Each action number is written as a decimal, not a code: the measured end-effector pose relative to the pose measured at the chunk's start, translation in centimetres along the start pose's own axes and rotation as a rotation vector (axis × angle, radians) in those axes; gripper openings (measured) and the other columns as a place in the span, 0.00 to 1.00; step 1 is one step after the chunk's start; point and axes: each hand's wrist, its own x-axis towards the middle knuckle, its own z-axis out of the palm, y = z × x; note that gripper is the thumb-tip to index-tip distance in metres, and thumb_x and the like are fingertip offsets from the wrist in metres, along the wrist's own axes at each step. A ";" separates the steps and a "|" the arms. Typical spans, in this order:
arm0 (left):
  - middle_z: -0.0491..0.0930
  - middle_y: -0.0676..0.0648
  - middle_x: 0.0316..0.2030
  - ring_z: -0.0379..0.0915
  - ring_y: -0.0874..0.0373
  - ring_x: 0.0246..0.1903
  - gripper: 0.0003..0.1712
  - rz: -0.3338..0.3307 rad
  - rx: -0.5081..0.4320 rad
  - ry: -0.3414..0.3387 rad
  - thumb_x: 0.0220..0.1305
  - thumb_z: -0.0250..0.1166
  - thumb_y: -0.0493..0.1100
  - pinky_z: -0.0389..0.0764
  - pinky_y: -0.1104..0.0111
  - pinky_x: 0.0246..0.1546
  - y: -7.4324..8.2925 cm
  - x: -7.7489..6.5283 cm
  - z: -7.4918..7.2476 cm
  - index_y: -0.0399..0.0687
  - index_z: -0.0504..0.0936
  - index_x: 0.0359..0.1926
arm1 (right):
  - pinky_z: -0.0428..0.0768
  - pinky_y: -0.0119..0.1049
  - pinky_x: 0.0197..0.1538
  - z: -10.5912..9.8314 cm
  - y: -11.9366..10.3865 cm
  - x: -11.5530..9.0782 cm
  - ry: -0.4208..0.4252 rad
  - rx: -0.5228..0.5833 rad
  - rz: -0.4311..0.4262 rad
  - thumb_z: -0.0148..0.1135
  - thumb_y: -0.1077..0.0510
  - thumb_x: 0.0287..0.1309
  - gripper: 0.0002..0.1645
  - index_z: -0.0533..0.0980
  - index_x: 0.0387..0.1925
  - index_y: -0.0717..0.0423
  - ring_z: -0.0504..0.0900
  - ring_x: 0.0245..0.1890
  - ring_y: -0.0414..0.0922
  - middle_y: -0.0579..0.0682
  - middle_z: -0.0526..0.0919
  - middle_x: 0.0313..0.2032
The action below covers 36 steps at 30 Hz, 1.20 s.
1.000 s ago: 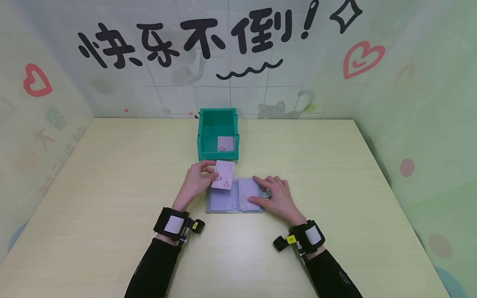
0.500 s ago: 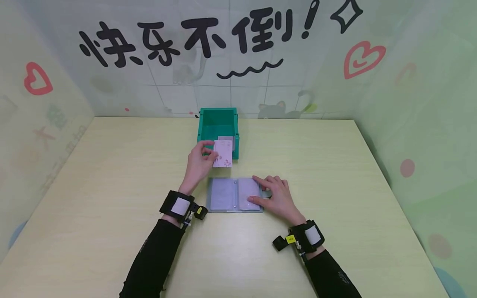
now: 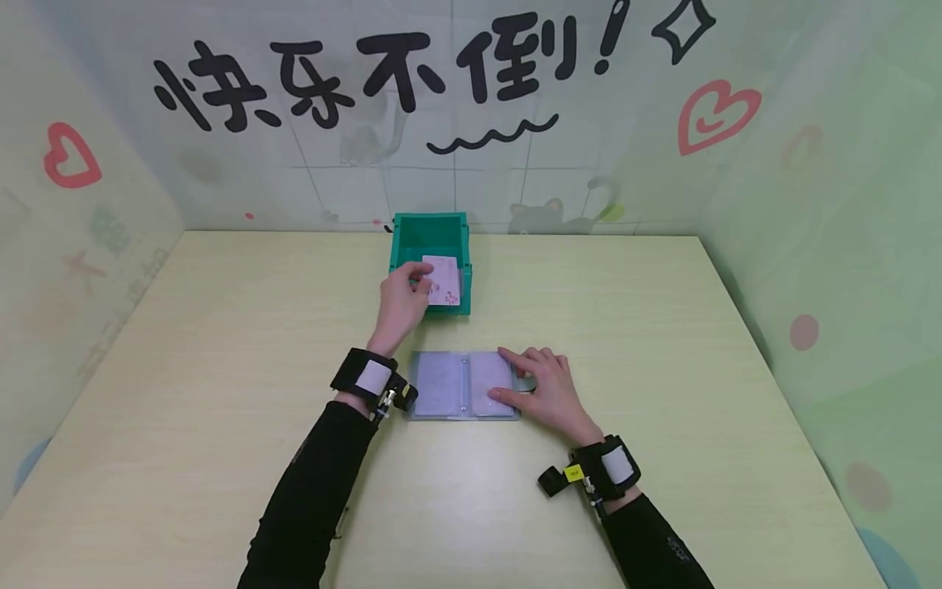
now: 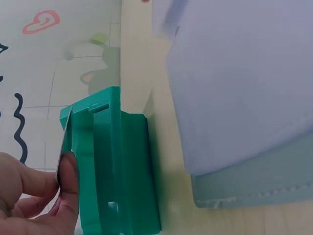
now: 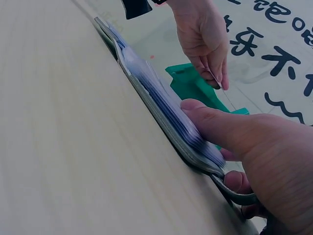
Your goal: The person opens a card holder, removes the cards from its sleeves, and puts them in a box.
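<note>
My left hand (image 3: 401, 301) pinches a pink card (image 3: 445, 282) with a printed pattern by its left edge, over the green bin (image 3: 430, 233). In the left wrist view the card (image 4: 64, 142) shows edge-on between thumb and fingers, close to the bin's rim. Nearer to me a small card album (image 3: 439, 384) lies spread on the table, its clear sleeves facing up. My right hand (image 3: 548, 391) holds the album's right side. Seen from the right wrist, the thumb (image 5: 200, 110) presses on the stacked sleeves while the other fingers curl at the cover's edge, by its strap.
The pale wooden table (image 3: 243, 327) carries the bin at its back edge, in front of a printed backdrop (image 3: 353, 188). Side panels (image 3: 824, 245) rise at left and right. Both wrists wear black camera bands (image 3: 607, 468).
My left hand has carried the pink card away from above the album's left page, forward to over the bin. My right hand has stayed at the album's right side.
</note>
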 end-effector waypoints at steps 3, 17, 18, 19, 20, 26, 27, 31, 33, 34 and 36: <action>0.78 0.35 0.57 0.72 0.44 0.47 0.18 0.000 0.017 0.004 0.76 0.53 0.34 0.78 0.60 0.48 0.2 0.6 0.4 0.36 0.76 0.62 | 0.59 0.44 0.51 0.0 0.1 0.0 0.000 0.000 0.000 0.75 0.42 0.52 0.40 0.76 0.65 0.49 0.68 0.41 0.46 0.46 0.75 0.33; 0.77 0.33 0.62 0.74 0.42 0.59 0.21 -0.001 0.143 -0.037 0.73 0.50 0.29 0.77 0.53 0.62 0.1 2.1 1.5 0.33 0.75 0.64 | 0.59 0.43 0.52 0.2 0.1 -0.2 0.003 -0.001 -0.003 0.75 0.41 0.51 0.41 0.76 0.66 0.49 0.68 0.41 0.46 0.46 0.76 0.33; 0.77 0.33 0.62 0.75 0.42 0.60 0.22 -0.001 0.156 -0.046 0.73 0.50 0.29 0.77 0.53 0.61 0.1 2.2 1.5 0.33 0.75 0.64 | 0.59 0.43 0.52 0.2 0.2 -0.3 0.003 -0.002 -0.003 0.75 0.41 0.51 0.41 0.76 0.66 0.49 0.68 0.41 0.46 0.46 0.76 0.33; 0.77 0.33 0.61 0.75 0.42 0.60 0.22 -0.003 0.169 -0.056 0.72 0.50 0.28 0.77 0.53 0.61 0.1 2.2 1.5 0.32 0.76 0.63 | 0.59 0.43 0.52 0.2 0.2 -0.3 0.004 -0.003 -0.002 0.75 0.41 0.51 0.41 0.76 0.66 0.49 0.68 0.41 0.46 0.46 0.75 0.33; 0.78 0.33 0.61 0.75 0.42 0.59 0.22 -0.001 0.186 -0.069 0.71 0.49 0.27 0.78 0.52 0.59 0.0 2.3 1.6 0.32 0.76 0.63 | 0.59 0.43 0.52 0.2 0.2 -0.3 0.003 -0.002 -0.003 0.75 0.41 0.51 0.41 0.76 0.66 0.49 0.68 0.41 0.46 0.46 0.75 0.33; 0.79 0.31 0.59 0.77 0.40 0.58 0.22 0.015 0.268 -0.132 0.67 0.50 0.26 0.79 0.50 0.57 0.1 2.3 1.8 0.29 0.78 0.60 | 0.58 0.42 0.50 0.0 -0.1 -0.4 0.004 0.009 -0.006 0.75 0.41 0.51 0.40 0.76 0.65 0.50 0.68 0.40 0.45 0.46 0.76 0.32; 0.79 0.31 0.58 0.77 0.41 0.57 0.21 0.018 0.279 -0.136 0.67 0.50 0.26 0.80 0.50 0.56 0.1 2.2 1.8 0.28 0.79 0.59 | 0.58 0.42 0.50 -0.1 -0.2 -0.4 0.005 0.007 -0.007 0.75 0.41 0.51 0.40 0.76 0.65 0.50 0.68 0.39 0.45 0.46 0.76 0.32; 0.82 0.32 0.49 0.78 0.43 0.46 0.17 0.022 0.347 -0.153 0.69 0.50 0.28 0.80 0.56 0.45 0.4 1.9 2.1 0.28 0.82 0.51 | 0.58 0.41 0.50 0.0 -0.2 -0.4 0.002 0.001 -0.005 0.75 0.41 0.51 0.40 0.76 0.65 0.50 0.67 0.39 0.45 0.46 0.76 0.32; 0.82 0.33 0.44 0.75 0.45 0.42 0.16 0.017 0.398 -0.167 0.71 0.50 0.31 0.76 0.58 0.41 0.5 1.7 2.3 0.29 0.82 0.48 | 0.58 0.41 0.49 -0.1 -0.2 -0.4 0.005 -0.001 -0.007 0.75 0.42 0.51 0.40 0.76 0.65 0.50 0.67 0.39 0.45 0.46 0.76 0.32; 0.81 0.33 0.42 0.74 0.45 0.41 0.15 0.014 0.424 -0.176 0.72 0.49 0.32 0.74 0.58 0.40 0.6 1.6 2.4 0.29 0.82 0.46 | 0.58 0.42 0.49 0.0 -0.2 -0.4 0.004 0.001 -0.005 0.75 0.42 0.51 0.40 0.76 0.65 0.50 0.67 0.39 0.45 0.46 0.76 0.32; 0.80 0.33 0.42 0.73 0.45 0.42 0.15 0.007 0.476 -0.194 0.73 0.48 0.34 0.74 0.57 0.42 0.8 1.4 2.6 0.30 0.82 0.43 | 0.58 0.42 0.49 -0.1 -0.2 -0.4 0.004 0.001 -0.004 0.75 0.42 0.51 0.40 0.76 0.65 0.50 0.67 0.38 0.45 0.46 0.76 0.32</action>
